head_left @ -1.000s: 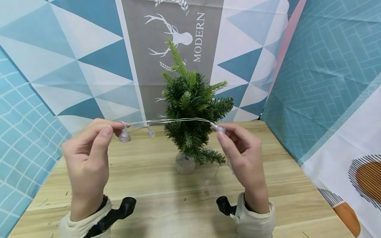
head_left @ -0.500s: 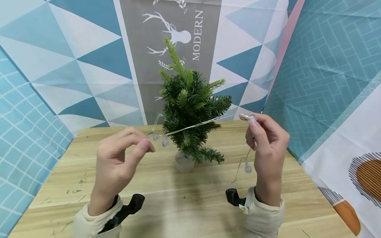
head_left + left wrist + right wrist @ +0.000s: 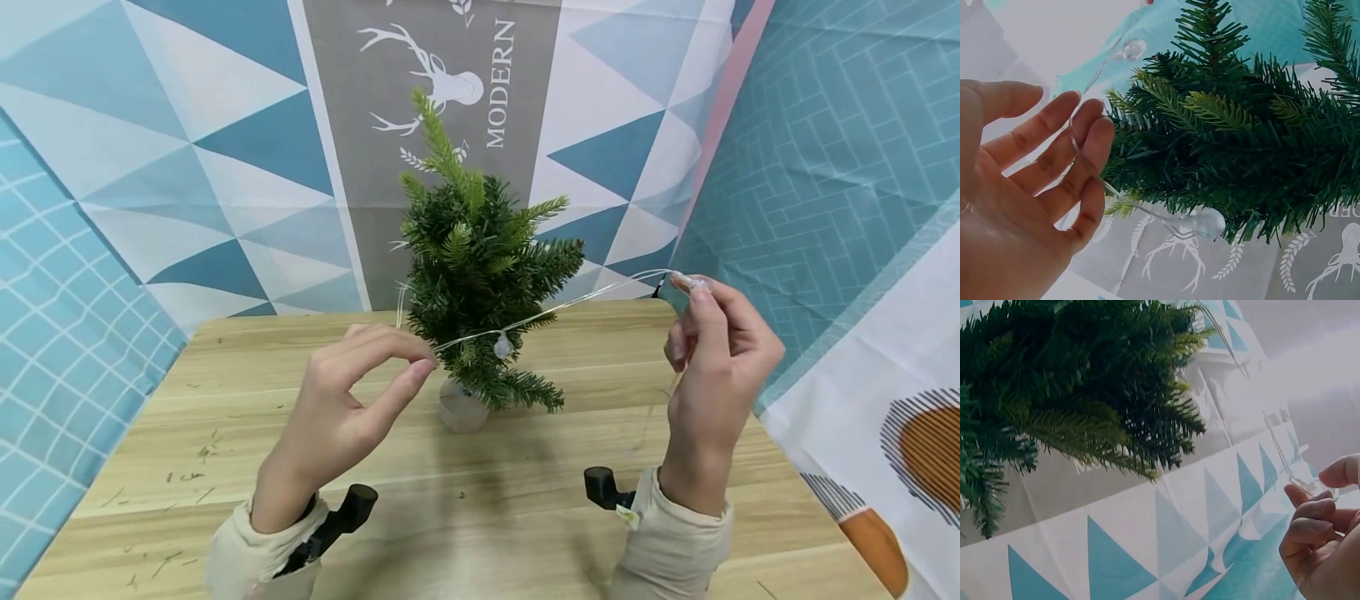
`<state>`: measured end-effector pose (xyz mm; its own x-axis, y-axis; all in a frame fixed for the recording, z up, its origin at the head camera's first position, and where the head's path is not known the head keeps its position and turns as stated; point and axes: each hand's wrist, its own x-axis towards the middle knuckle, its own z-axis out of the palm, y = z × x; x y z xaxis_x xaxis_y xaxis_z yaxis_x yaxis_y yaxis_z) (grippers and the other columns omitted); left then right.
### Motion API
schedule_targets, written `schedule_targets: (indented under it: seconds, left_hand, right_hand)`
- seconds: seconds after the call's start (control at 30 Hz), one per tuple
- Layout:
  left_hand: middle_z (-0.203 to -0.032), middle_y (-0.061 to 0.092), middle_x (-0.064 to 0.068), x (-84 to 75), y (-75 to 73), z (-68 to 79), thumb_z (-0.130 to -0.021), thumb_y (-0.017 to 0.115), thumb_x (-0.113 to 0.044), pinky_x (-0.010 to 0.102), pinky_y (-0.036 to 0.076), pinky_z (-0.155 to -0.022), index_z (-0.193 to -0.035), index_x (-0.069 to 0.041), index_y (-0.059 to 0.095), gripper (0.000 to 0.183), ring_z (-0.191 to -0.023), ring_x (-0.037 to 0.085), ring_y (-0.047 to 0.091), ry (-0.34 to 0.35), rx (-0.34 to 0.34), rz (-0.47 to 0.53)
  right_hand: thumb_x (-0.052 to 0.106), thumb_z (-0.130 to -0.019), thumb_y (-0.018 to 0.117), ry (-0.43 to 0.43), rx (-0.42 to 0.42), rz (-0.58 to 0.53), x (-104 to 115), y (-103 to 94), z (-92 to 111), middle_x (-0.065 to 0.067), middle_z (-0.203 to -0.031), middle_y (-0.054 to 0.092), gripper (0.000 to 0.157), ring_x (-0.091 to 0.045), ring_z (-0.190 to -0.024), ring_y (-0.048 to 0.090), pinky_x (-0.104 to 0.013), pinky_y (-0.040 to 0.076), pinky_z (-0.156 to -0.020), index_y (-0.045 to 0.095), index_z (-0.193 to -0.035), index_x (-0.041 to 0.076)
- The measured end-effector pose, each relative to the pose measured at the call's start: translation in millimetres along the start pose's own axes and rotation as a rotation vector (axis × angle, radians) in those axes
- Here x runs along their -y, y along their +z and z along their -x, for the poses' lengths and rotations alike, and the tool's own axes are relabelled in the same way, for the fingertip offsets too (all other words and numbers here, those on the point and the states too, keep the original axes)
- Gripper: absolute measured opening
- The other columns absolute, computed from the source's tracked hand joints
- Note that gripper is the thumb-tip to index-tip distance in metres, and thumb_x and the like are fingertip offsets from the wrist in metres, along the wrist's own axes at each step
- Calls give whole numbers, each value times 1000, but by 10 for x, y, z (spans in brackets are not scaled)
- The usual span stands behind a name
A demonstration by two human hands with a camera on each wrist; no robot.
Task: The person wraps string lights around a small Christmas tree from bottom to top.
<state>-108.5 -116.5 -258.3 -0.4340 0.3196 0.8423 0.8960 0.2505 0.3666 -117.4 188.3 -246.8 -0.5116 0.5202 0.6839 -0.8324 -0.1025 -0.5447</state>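
Observation:
Between my two hands stretches a clear string light, passing in front of a small artificial Christmas tree on a pale round base. My right hand pinches a clear bulb of it between thumb and fingers, to the right of the tree. At the tree's lower left, my left hand has its thumb apart from its fingers. The left wrist view shows the wire running across those relaxed fingers, with one bulb below them and another bulb beyond. Behind the tree, the strand is hidden.
The tree stands on a wood-grain table. Small dark bits are scattered over its left side. A patterned cloth hangs behind, and more cloth borders the right. Black wrist mounts stick out from both sleeves.
My right hand has moved right and slightly up, drawing out the strand. The left hand has moved right towards the tree, its thumb and fingers parting. A hanging bulb has shifted right along the tree front.

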Motion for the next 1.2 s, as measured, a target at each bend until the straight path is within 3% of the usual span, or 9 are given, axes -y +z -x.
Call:
schedule_targets:
  seconds: [0.17,0.4,0.53,0.7,0.93,1.1,1.2]
  left_hand:
    - [-95,72,-4,22,22,5,-91,66,-4,33,44,-89,-95,-14,73,13,-94,13,66,-25,32,-39]
    - [-100,71,-2,76,83,10,-95,64,-11,45,42,-95,-79,-19,63,18,-101,13,63,-74,85,-115]
    - [-102,70,3,119,143,-2,-97,61,-13,40,45,-96,-80,-15,64,17,-103,16,61,-73,90,-147]
    - [-105,69,6,158,196,5,-97,60,-11,31,49,-94,-96,-5,73,15,-105,19,61,-40,70,-157]
    - [-111,68,9,210,265,27,-95,61,-7,37,49,-95,-107,-1,73,18,-107,23,61,-9,71,-224]
    - [-113,68,9,234,282,15,-95,61,-7,41,49,-95,-109,0,72,18,-108,23,62,-9,65,-253]
    - [-115,68,9,242,277,8,-95,61,-7,42,49,-96,-109,0,71,19,-110,24,62,-5,63,-264]
  right_hand:
    - [0,-94,63,16,-95,-4,-14,-35,-31,-11,-52,47,25,-15,-38,27,-22,18,-39,65,-97,-24]
    - [4,-94,65,26,-236,16,-4,-57,-54,-5,-48,34,27,-14,-35,28,-20,15,-36,65,-96,-23]
    - [2,-92,67,54,-324,-12,-7,-75,-77,-5,-50,33,26,-14,-34,27,-20,15,-36,64,-94,-24]
    - [1,-92,66,53,-371,-4,-81,-108,-105,-7,-51,34,24,-15,-34,27,-20,16,-36,64,-89,-22]
    - [3,-93,65,61,-419,6,-250,-177,-143,-8,-50,34,25,-16,-33,26,-21,17,-36,63,-81,-19]
    - [3,-93,65,55,-404,31,-331,-201,-182,-9,-51,38,29,-16,-33,28,-21,17,-36,58,-71,-13]
    - [3,-93,65,66,-392,32,-384,-215,-188,-9,-52,40,26,-16,-33,30,-21,18,-35,60,-74,-15]
